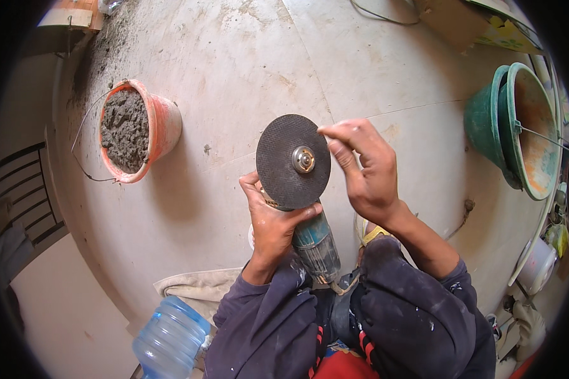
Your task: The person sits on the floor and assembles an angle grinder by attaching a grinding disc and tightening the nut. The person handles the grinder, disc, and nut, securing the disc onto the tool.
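Seated with knees apart, a person is holding an angle grinder (316,249) upright above the lap, its dark cutting disc (281,148) facing the camera. The left hand (269,221) is grasping the tool's head from beneath, the thumb wrapping round on the right. The right hand (368,167) is hovering at the disc's right side, index finger and thumb curling toward the rim; whether they are pinching it or merely brushing it, one cannot tell.

The grinder is probably weighing heavy toward its metal head, its hard casing perhaps turning slippery under dust; the body behind the head is offering the surest hold. The disc is looking stiff but brittle, better handled flat or by the metal nut (303,160) than bent at its abrasive edge.

Ahead, pale floor (234,63) is stretching between an orange bucket (167,126) of grey mortar (125,129) at left and nested green buckets (485,126) at right, probably giving the widest room for moving. Nearer, the knees are crowding the casing, and a blue bottle (171,335) is lying at lower left.
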`<state>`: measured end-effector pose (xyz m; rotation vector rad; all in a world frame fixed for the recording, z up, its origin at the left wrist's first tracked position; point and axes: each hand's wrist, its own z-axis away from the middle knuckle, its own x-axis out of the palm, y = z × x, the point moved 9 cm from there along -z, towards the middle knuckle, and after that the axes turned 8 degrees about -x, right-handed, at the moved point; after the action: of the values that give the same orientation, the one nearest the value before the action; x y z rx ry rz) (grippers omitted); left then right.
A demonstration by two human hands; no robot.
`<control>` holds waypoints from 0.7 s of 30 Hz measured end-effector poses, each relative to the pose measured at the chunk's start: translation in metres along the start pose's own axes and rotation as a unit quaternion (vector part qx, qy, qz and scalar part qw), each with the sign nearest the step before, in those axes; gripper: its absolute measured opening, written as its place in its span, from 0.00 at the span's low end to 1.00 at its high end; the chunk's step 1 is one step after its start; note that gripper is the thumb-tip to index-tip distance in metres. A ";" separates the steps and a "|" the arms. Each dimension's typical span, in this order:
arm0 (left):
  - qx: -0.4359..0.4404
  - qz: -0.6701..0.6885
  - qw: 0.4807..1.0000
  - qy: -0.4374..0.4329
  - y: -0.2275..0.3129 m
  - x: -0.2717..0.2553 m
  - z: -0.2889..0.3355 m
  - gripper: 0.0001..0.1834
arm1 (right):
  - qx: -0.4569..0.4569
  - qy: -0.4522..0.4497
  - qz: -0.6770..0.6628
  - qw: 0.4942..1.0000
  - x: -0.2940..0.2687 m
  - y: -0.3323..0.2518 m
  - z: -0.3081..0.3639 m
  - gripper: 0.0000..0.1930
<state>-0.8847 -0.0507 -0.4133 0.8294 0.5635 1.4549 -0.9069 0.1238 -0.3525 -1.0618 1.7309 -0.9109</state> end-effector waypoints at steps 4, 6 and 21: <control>-0.094 0.075 0.991 -0.060 -0.029 -0.002 -0.001 0.37 | 0.234 0.089 -0.187 0.950 0.008 0.044 0.020 0.12; -0.134 0.103 0.982 -0.081 -0.037 -0.001 0.002 0.32 | 0.275 0.024 -0.267 0.924 0.022 0.042 0.020 0.14; -0.004 0.127 0.979 -0.159 -0.021 0.016 0.009 0.32 | 0.274 0.144 -0.425 0.851 0.037 0.040 0.054 0.12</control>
<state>-0.8629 -0.0352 -0.4216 1.1349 0.2139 1.5114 -0.8761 0.0974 -0.4173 -1.3329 1.0268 -2.0637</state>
